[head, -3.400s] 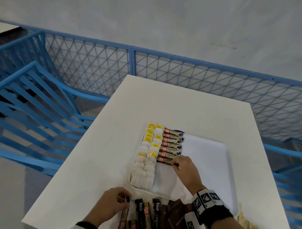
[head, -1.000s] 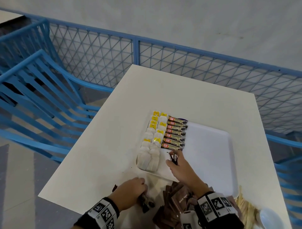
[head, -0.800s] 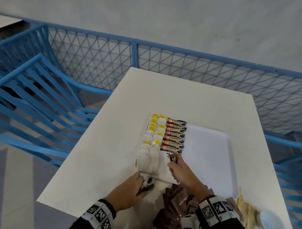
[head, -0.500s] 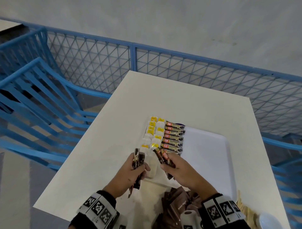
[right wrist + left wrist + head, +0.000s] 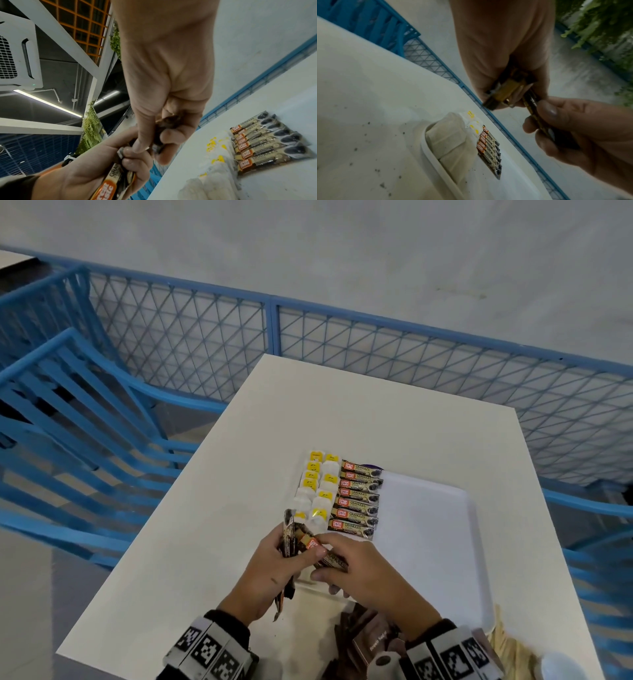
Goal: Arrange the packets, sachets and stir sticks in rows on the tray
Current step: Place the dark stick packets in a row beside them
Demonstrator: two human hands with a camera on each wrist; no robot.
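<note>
Brown-and-gold coffee granule sachets [image 5: 290,539]: bunch gripped upright in left hand [image 5: 270,570]; right hand [image 5: 356,573] pinches one beside left fingertips. Advice: draw it free singly, lay parallel below the tray [image 5: 428,542] row.

Bare hands [image 5: 274,570], black sleeve cuffs [image 5: 229,623], grey wristbands [image 5: 209,652] with black-and-white square markers

A white table [image 5: 394,419] carries everything, and a white tray [image 5: 428,542] lies flat on it toward the near right part of its top. Just off the tray's near edge lies a heap of brown sachets [image 5: 363,642], and beside the tray's near right corner lie pale wooden stir sticks [image 5: 507,645]. Dark specks [image 5: 368,135] dot the table by the tray's left rim.
</note>
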